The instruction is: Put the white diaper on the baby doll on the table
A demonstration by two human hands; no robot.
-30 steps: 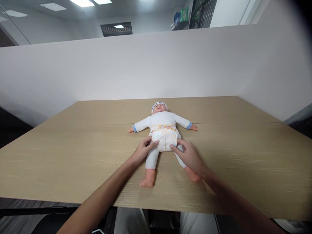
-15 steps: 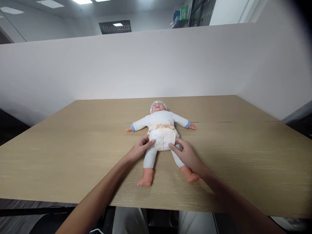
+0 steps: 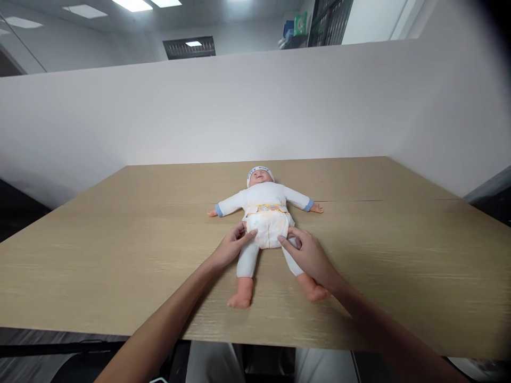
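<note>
A baby doll (image 3: 264, 193) in a white suit with blue cuffs and a printed white headband lies face up, its feet toward me. Around its hips sits a white diaper (image 3: 270, 229) with an orange and yellow patterned waistband. My left hand (image 3: 231, 246) pinches the diaper's leg edge on the left, thumb on top and fingers curled at the side. On the opposite leg edge, my right hand (image 3: 308, 254) grips in the same way, its forearm passing close to the doll's foot. The fingertips under the diaper's edges are partly hidden.
The wooden table (image 3: 120, 255) spreads out on both sides of the doll, with a thin seam across it. A white partition (image 3: 247, 106) rises behind its far edge. My legs (image 3: 215, 364) are below the near edge.
Both hands keep their hold at the diaper's leg edges, and the doll lies as before. The whole view has shifted very slightly.
</note>
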